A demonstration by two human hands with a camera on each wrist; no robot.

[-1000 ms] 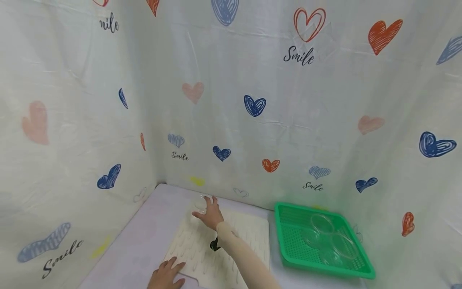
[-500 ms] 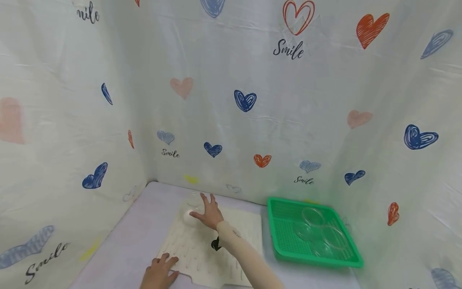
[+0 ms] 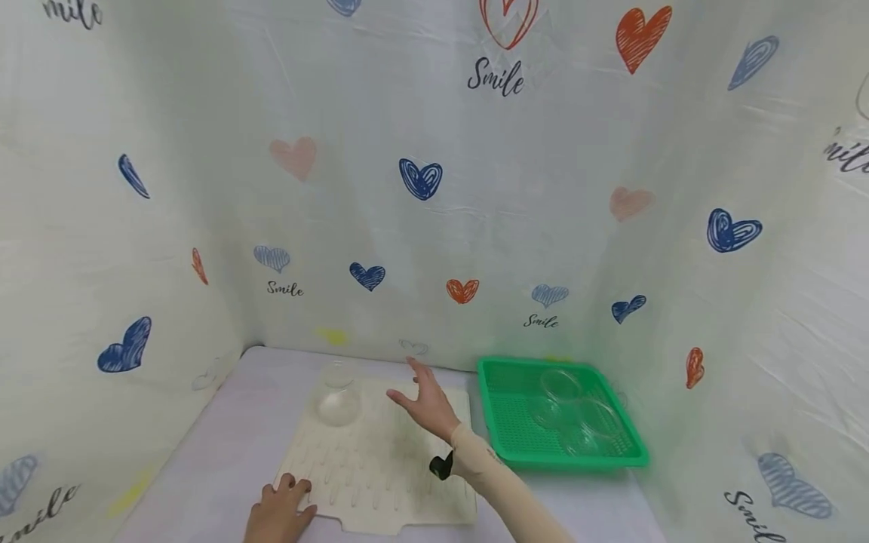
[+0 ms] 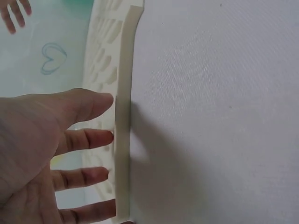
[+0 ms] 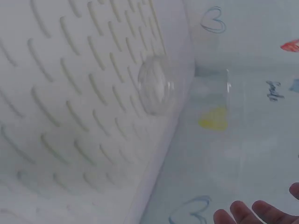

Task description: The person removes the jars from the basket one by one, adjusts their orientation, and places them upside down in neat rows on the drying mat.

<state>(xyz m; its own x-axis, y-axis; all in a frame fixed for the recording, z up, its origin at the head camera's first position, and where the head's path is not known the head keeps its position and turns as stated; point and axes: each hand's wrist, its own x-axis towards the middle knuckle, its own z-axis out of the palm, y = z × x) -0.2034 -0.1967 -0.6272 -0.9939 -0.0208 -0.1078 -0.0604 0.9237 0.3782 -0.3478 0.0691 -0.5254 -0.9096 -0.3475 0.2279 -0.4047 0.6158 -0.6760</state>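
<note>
A clear drinking glass [image 3: 337, 406] stands upright on the back left part of a cream ridged drying mat [image 3: 387, 467]. The right wrist view shows the same glass [image 5: 156, 86] with its rounded base on the mat. My right hand [image 3: 432, 407] is in the air to the right of the glass, fingers and thumb spread, holding nothing. At the mat's front left corner is my left hand [image 3: 278, 514], its extended fingers resting along the edge. Close up in the left wrist view, the fingertips of that hand [image 4: 37, 149] are right at the mat's raised rim.
On the right of the table [image 3: 210, 445] sits a green plastic basket [image 3: 634, 454], with two clear glasses [image 3: 545, 411] in it. A white curtain [image 3: 509, 226] printed with hearts closes off the back and both sides.
My right hand has let go of the glass and moved away to the right, leaving it standing on the mat. My left hand stays at the mat's corner. The head view has turned rightward.
</note>
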